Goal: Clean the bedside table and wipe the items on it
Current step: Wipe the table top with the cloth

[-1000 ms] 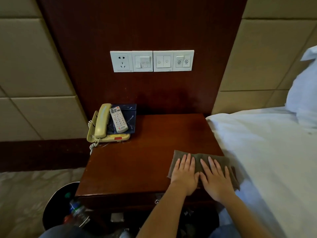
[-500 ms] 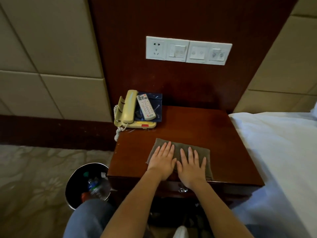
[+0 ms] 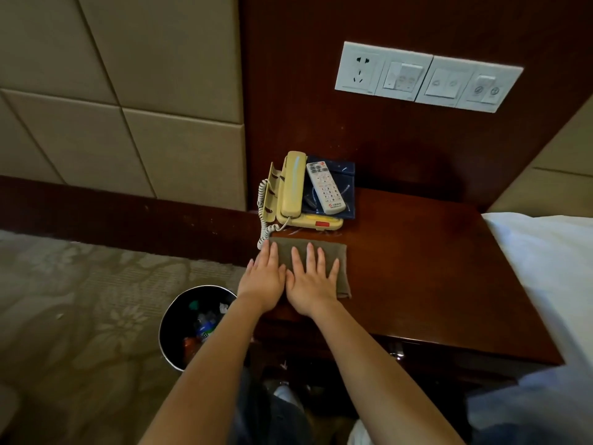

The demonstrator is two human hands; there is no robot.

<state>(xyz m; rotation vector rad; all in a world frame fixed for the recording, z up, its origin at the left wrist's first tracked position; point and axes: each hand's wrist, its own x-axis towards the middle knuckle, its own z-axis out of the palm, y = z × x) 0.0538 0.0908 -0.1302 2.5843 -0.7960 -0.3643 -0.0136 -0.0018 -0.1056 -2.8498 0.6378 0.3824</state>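
A folded grey-brown cloth (image 3: 340,271) lies flat at the front left corner of the dark wooden bedside table (image 3: 423,268). My left hand (image 3: 264,277) and my right hand (image 3: 313,281) press on it side by side with straight fingers. My left hand reaches partly past the table's left edge. Just behind the cloth stands a cream corded telephone (image 3: 292,194). To the telephone's right a white remote control (image 3: 325,187) lies on a dark blue tray (image 3: 348,184).
A round waste bin (image 3: 179,326) holding rubbish stands on the patterned carpet left of the table. A white bed (image 3: 545,271) borders the table's right side. A white socket and switch panel (image 3: 426,77) sits on the wooden wall panel above.
Both hands have slid the cloth leftward along the table's front, from the right edge to the left corner, ending just in front of the telephone. The view has swung left.
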